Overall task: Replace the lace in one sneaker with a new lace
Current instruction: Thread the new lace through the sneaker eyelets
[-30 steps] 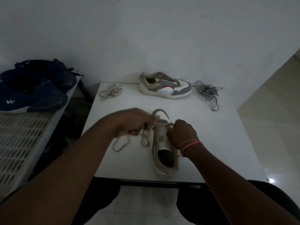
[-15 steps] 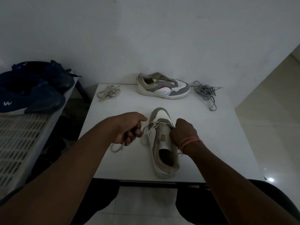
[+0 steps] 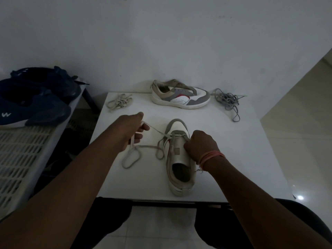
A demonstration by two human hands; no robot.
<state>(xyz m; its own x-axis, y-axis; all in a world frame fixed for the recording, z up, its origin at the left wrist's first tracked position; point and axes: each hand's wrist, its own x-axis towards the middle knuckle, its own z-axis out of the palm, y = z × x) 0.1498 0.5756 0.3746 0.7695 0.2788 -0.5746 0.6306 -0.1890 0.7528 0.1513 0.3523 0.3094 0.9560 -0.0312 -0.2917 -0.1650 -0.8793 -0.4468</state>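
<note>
A white and beige sneaker point(image 3: 179, 159) lies toe-away on the white table point(image 3: 242, 159), near its front edge. A beige lace point(image 3: 154, 130) runs from the sneaker's lower eyelets out to the left, stretched taut. My left hand point(image 3: 133, 130) is shut on that lace, left of the shoe's toe; slack loops of the lace point(image 3: 131, 157) trail on the table below the hand. My right hand point(image 3: 201, 144), with a pink thread band at the wrist, grips the sneaker's right side by the eyelets.
A second sneaker point(image 3: 179, 96) without a lace lies on its side at the table's back. A loose beige lace point(image 3: 119, 101) lies back left, a grey lace point(image 3: 228, 101) back right. Dark blue shoes point(image 3: 36, 103) rest on a slatted rack point(image 3: 16, 153) at left.
My left hand has moved from beside the shoe's eyelets out to the left and away, drawing the lace taut. My right hand has stayed on the sneaker.
</note>
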